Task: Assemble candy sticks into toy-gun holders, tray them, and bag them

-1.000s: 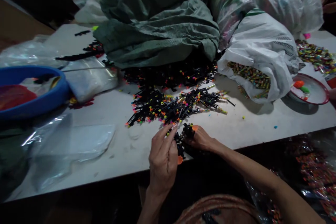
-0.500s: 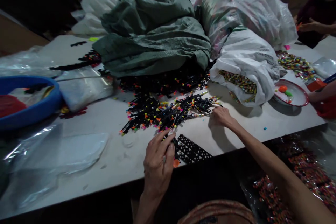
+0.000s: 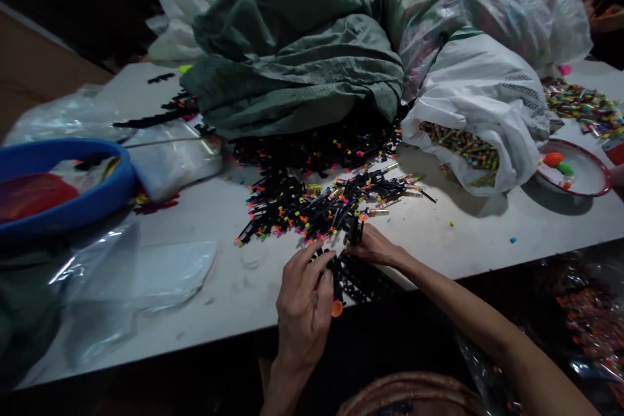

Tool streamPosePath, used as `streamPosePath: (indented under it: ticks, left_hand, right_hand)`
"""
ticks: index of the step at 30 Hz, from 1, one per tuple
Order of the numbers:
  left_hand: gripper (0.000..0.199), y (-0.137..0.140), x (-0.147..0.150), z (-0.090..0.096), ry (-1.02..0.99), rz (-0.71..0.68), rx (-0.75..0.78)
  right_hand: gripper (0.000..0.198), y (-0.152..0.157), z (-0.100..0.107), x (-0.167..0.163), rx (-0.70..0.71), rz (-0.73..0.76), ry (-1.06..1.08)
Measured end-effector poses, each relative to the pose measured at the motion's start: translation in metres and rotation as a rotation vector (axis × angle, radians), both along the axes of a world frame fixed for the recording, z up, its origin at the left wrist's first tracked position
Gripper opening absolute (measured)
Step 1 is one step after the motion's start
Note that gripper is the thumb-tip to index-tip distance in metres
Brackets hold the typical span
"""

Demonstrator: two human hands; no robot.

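Note:
My left hand rests at the table's front edge, its fingers curled around a black plastic piece with a round orange end. Close to those fingers, my right hand is closed on a slim black plastic piece that stands upright. Under both hands lies a black perforated plate, partly covered by them. Just beyond is a loose pile of small black plastic parts with orange, yellow and pink tips. Fingertips of the right hand are partly hidden.
Behind the pile sits a large dark green sack. A white bag spills small colourful tubes at right, beside a red-rimmed bowl. At left are a blue basin and clear plastic bags. A co-worker's hand shows far right.
My right hand has moved left from the pile's right end to beside my left hand, carrying a black piece. The left hand keeps its place at the plate. The view has shifted slightly.

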State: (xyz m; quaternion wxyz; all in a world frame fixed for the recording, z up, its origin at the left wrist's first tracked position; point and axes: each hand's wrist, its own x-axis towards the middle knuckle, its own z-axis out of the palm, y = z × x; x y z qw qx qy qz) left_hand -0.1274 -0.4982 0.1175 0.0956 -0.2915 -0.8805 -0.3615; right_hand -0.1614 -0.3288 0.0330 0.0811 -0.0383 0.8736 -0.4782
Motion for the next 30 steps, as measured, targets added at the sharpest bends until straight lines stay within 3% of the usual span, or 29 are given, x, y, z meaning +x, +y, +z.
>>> streamPosePath:
  ticks: [4, 7, 9, 11, 13, 14, 16, 19, 25, 30]
  left_hand:
    - [0.043, 0.004, -0.001, 0.0, 0.047, -0.007, -0.028]
    - [0.047, 0.003, -0.002, 0.0, 0.081, -0.017, -0.065]
    - [0.046, 0.0, -0.001, 0.0, 0.077, 0.004, -0.054]
    - [0.046, -0.003, 0.002, -0.001, 0.079, 0.033, -0.033]
    - [0.046, -0.003, 0.005, -0.003, 0.102, 0.053, -0.024]
    - [0.046, -0.002, 0.005, -0.004, 0.115, 0.063, -0.025]
    - [0.045, 0.001, 0.004, -0.006, 0.132, 0.081, -0.028]
    - [0.043, 0.005, 0.001, -0.008, 0.133, 0.095, -0.04]
    - [0.043, 0.001, 0.001, -0.006, 0.133, 0.074, -0.065]
    - [0.047, 0.001, 0.003, -0.001, 0.132, 0.071, -0.173]
  right_hand:
    - [0.02, -0.014, 0.002, 0.006, 0.35, 0.154, 0.05]
    - [0.02, -0.014, 0.006, 0.005, 0.359, 0.226, 0.047]
    - [0.026, 0.006, 0.012, -0.002, 0.3, 0.246, 0.047]
    - [0.034, 0.041, 0.023, -0.012, 0.393, 0.102, 0.049]
    - [0.032, 0.083, 0.036, -0.019, 0.678, -0.146, -0.013]
    - [0.029, 0.102, 0.041, -0.021, 0.817, -0.208, -0.076]
    - [0.03, 0.129, 0.046, -0.019, 0.965, -0.215, -0.158]
    - [0.031, 0.141, 0.041, -0.007, 0.993, -0.182, -0.17]
    - [0.029, 0.128, 0.021, 0.008, 0.99, -0.165, -0.191]
    - [0.024, 0.128, 0.026, 0.005, 0.944, -0.168, -0.154]
